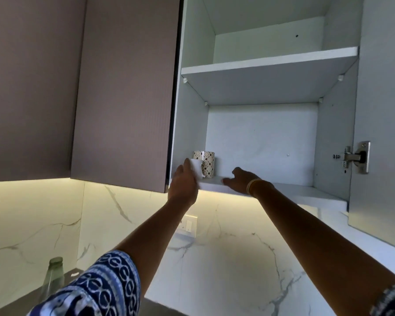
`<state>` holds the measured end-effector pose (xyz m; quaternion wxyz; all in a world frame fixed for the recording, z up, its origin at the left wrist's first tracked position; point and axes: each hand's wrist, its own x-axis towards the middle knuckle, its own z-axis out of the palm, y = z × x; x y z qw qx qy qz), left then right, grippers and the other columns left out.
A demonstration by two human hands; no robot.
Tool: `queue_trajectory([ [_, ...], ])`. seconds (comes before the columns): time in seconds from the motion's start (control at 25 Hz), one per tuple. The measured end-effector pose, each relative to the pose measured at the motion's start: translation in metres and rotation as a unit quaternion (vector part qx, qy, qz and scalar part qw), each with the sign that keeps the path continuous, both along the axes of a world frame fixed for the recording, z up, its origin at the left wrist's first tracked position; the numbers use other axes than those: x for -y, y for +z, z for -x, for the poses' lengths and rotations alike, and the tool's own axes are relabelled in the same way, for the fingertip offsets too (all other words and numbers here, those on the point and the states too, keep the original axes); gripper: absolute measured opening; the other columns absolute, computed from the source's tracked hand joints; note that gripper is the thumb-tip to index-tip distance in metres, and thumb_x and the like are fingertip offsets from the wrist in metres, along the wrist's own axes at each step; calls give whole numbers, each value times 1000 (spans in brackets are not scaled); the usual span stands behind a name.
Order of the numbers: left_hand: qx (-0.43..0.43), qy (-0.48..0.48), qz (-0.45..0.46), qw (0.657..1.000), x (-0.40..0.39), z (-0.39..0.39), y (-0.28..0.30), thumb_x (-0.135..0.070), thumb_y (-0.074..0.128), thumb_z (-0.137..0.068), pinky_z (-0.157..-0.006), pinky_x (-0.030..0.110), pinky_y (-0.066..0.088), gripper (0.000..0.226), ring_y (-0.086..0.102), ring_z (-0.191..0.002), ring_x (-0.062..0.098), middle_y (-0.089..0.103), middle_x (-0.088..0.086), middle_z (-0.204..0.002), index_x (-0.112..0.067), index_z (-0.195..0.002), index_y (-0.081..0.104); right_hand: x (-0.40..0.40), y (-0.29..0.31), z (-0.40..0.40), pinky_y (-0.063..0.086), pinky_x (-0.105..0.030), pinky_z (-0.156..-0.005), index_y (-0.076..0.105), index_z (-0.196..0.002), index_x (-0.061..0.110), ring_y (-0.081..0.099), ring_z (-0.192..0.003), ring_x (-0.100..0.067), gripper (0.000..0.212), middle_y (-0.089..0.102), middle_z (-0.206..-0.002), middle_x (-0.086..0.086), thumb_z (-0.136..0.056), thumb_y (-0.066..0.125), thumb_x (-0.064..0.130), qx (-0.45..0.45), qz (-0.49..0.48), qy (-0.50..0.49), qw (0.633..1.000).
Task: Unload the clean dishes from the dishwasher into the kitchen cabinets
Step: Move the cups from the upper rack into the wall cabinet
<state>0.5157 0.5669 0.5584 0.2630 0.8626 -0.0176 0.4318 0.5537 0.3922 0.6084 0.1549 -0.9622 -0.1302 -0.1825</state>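
The left hand [184,184] grips a white mug [197,168] at the bottom shelf [290,190] edge, just beside a patterned mug [207,164], apparently grouping mugs, while the right hand [238,180] rests open-fingered on the shelf, likely for balance.

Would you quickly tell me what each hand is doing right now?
Left hand: holds a white mug at the left end of the cabinet's bottom shelf.
Right hand: open, holding nothing, resting on the shelf's front edge.
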Motion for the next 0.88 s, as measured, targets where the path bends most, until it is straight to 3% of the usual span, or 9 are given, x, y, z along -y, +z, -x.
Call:
queue_trajectory([
  [0.08,-17,16,-102,995,3,14,-24,-32,42,-98,-110,43,36,59,36,-138,31,33,12,-152,-18,-151,18,2,-19,25,42,-42,-100,34,-142,10,51,-125,-34,64,49,-141,-15,-96,33,54,78,84,-23,993],
  [0.16,-46,27,-222,974,3,33,-39,-43,33,-100,-118,45,18,59,15,-148,26,13,5,-161,-31,-152,7,5,-47,53,42,-43,-100,25,-147,14,50,-125,-33,69,45,-142,-13,-93,41,53,189,156,-48,968],
  [0.28,-27,11,-283,959,8,71,-61,-46,30,-99,-119,47,8,59,8,-149,24,4,3,-162,-35,-152,5,10,-93,100,25,-43,-115,11,-153,17,24,-144,-31,82,20,-158,-13,-86,55,33,233,174,-61,955],
  [0.4,-26,-27,-272,961,16,112,-98,-45,33,-98,-118,50,10,61,11,-149,25,8,6,-161,-30,-153,9,14,-143,140,23,-45,-117,8,-153,17,19,-147,-27,85,12,-160,-11,-83,55,23,187,97,-86,974],
  [0.48,-21,-63,-274,959,24,137,-129,-43,39,-96,-118,51,14,64,17,-148,25,15,7,-160,-29,-153,12,18,-182,166,27,-46,-115,12,-152,15,23,-145,-27,84,17,-159,-12,-80,54,23,157,69,-108,979],
  [0.6,-83,-143,-268,949,48,180,-188,-40,43,-95,-118,49,13,65,18,-147,22,16,5,-160,-31,-152,12,34,-255,221,33,-46,-110,23,-148,12,34,-138,-30,79,28,-153,-14,-78,59,22,80,39,-144,986],
  [0.88,-224,-291,-301,880,126,268,-342,-35,47,-94,-120,45,8,66,14,-148,19,17,3,-160,-30,-151,14,101,-423,354,46,-42,-90,41,-135,10,55,-114,-33,66,49,-131,-14,-71,61,13,-63,-44,-262,962],
])
